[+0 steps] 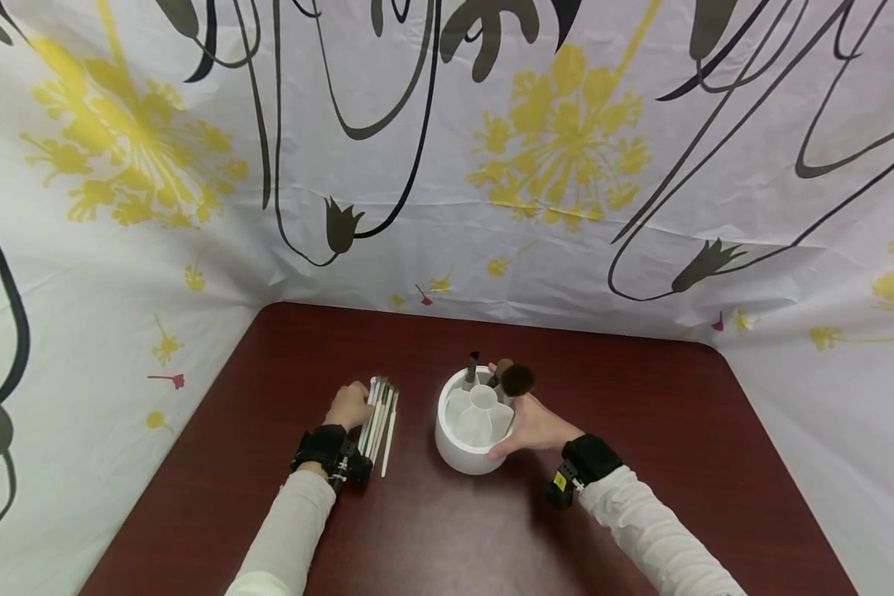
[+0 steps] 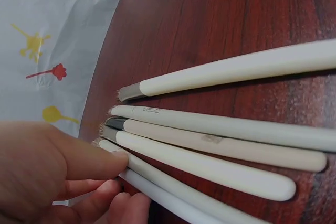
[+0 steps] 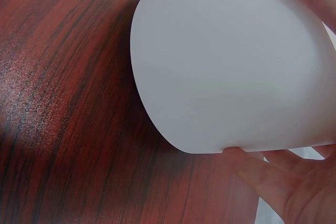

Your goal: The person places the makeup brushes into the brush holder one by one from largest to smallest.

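Note:
Several slim makeup brushes (image 1: 391,437) with pale handles lie side by side on the table, left of centre. At the left end of that row is my left hand (image 1: 348,406). Its thumb and fingers pinch a white-handled brush (image 2: 152,173) close to its bristle end, with part of the fingers hidden below. My right hand (image 1: 540,426) grips a round white brush holder (image 1: 465,459), thumb on the near side and fingers round the far side. Inside, the holder has petal-like dividers. A fluffy brown makeup brush (image 1: 517,380) and a smaller dark-tipped brush (image 1: 473,368) stand toward its back.
The dark red wood-grain table (image 1: 432,538) has rounded far corners. A white cloth (image 1: 417,178) printed with yellow and grey plants hangs behind it and along both sides. Each wrist wears a black strapped camera (image 1: 592,459).

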Motion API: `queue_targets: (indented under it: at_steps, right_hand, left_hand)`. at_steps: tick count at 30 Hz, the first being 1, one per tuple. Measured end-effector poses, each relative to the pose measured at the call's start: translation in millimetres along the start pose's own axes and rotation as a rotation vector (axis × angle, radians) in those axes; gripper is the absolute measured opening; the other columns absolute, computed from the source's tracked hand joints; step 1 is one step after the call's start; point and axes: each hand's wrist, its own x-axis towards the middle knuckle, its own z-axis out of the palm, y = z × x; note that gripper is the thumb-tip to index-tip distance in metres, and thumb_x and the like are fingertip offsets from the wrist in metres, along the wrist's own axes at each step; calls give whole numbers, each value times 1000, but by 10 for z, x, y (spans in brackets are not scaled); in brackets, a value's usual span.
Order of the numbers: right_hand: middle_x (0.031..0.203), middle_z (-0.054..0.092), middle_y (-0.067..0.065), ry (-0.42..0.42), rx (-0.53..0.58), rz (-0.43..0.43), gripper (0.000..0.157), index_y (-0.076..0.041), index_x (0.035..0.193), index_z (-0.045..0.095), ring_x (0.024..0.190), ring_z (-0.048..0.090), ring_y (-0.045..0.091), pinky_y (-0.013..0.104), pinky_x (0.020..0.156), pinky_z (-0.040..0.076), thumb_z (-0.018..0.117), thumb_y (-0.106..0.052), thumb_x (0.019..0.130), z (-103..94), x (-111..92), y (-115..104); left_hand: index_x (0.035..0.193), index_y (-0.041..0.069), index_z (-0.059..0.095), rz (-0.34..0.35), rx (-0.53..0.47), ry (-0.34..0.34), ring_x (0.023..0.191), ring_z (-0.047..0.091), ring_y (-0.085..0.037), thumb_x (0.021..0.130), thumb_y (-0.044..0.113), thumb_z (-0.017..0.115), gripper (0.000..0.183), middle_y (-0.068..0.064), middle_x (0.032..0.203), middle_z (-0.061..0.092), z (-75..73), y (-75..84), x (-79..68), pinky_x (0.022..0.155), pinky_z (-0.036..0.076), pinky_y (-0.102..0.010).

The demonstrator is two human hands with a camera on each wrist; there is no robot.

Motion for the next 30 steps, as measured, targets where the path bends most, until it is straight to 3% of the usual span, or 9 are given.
queue_targets:
  at_steps: [4, 11, 19, 24, 28, 30]
  right_hand:
    - [142, 25, 25, 0, 15, 8, 114, 10, 139, 14, 127, 30, 36, 44, 100, 27, 86, -5, 52, -7, -8, -72]
    - [141, 30, 19, 4, 4, 4, 118, 3, 141, 13, 126, 34, 32, 46, 99, 28, 88, -11, 51, 27, 17, 204]
    - [144, 26, 16, -10, 15, -3, 119, -2, 143, 13, 127, 32, 29, 46, 99, 29, 88, -24, 52, 29, 38, 273]
    - [144, 27, 13, -12, 22, 9, 120, -3, 143, 13, 127, 32, 25, 46, 100, 28, 88, -23, 51, 29, 42, 287]
    - [144, 27, 12, -15, 40, 19, 119, -4, 143, 14, 128, 31, 24, 47, 101, 27, 88, -21, 52, 25, 47, 295]
    - [144, 28, 13, -15, 38, 18, 120, -3, 143, 13, 127, 32, 26, 48, 101, 27, 88, -21, 51, 25, 46, 289]
  left_hand:
    - [101, -7, 53, -19, -24, 22, 78, 55, -27, 84, 2, 56, 20, -19, 92, 57, 15, -18, 6, 65, 44, -36]
    - [101, -3, 51, -100, -88, 39, 84, 57, -28, 84, 1, 50, 18, -18, 96, 59, 51, 0, -6, 64, 44, -35]
    - [111, -8, 45, -99, -84, 37, 61, 43, -22, 83, -2, 45, 29, -18, 87, 53, 49, 33, -13, 53, 33, -30]
    - [119, -14, 41, -86, -71, 1, 60, 42, -22, 85, -2, 41, 36, -23, 92, 53, 27, 48, -12, 52, 32, -30]
    - [98, -9, 50, -43, -42, 12, 59, 39, -20, 84, -4, 41, 18, -14, 78, 47, -4, 49, -43, 53, 31, -29]
    - [86, -5, 47, -23, -51, 23, 56, 33, -18, 83, -5, 41, 7, -8, 69, 38, -19, 49, -63, 52, 28, -28]
